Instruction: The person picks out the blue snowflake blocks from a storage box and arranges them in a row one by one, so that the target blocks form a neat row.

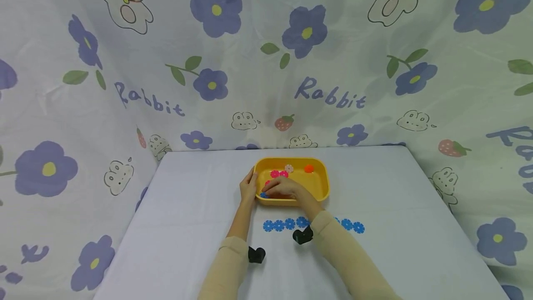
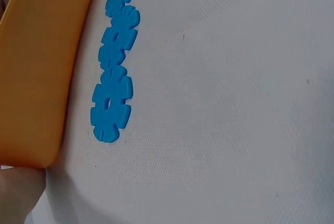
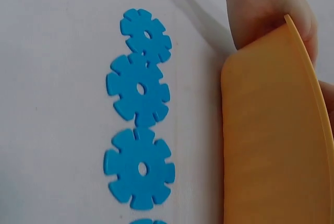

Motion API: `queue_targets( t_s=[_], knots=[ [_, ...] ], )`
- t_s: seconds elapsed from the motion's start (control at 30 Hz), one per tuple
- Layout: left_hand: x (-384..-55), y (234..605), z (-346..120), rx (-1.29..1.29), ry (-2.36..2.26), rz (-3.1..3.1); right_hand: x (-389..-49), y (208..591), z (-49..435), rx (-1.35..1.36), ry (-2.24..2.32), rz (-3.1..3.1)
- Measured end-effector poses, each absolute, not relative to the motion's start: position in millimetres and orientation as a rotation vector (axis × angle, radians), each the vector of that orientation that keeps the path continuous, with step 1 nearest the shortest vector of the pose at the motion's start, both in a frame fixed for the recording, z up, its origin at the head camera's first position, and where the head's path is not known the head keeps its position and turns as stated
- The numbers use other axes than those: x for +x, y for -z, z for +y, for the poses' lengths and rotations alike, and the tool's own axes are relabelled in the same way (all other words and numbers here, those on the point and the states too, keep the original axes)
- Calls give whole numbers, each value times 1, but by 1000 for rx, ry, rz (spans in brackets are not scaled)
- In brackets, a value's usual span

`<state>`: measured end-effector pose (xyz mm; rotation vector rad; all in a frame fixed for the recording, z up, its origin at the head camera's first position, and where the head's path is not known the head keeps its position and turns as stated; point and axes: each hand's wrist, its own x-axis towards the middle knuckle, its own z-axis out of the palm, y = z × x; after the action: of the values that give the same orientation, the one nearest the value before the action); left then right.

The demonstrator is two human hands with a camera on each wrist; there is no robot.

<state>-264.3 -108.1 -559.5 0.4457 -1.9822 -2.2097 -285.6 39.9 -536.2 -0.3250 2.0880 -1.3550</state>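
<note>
My left hand (image 1: 248, 188) grips the left end of a yellow plastic tray (image 1: 323, 184), at the rim and outer wall. Over the tray's front rim reaches my right hand (image 1: 285, 186), its fingertips down at a blue snowflake disc (image 1: 263, 195) in the front left corner. Whether the fingers pinch that disc I cannot tell; the thumb is hidden. Pink discs (image 1: 275, 174), a pale disc (image 1: 289, 168) and an orange disc (image 1: 309, 169) lie inside the tray. On the table in front, blue snowflake discs (image 3: 141, 168) form a row, partly covered by my right forearm.
The tray stands on a white-covered table (image 1: 200, 189). A curtain (image 1: 258, 73) with flowers and rabbits hangs behind and at both sides. Black wrist cameras (image 1: 303, 235) stick out from both sleeves, the right one close to the disc row.
</note>
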Motion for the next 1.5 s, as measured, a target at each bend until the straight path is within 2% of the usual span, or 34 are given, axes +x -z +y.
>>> queue_targets(
  t_s=[0.47,0.8,1.23,1.5],
  knots=[
    [-266,561,-108,484,2280,-1961,-281,523,77,0,1908,1876],
    [-267,561,-108,522,2317,-1950,-267,509,125,40,2161,1828],
    [-268,558,-110,649,2488,-1733,-222,498,205,25,2225,1935],
    [-260,557,-133,560,2596,-1630,-191,504,258,46,2237,2018]
  ],
)
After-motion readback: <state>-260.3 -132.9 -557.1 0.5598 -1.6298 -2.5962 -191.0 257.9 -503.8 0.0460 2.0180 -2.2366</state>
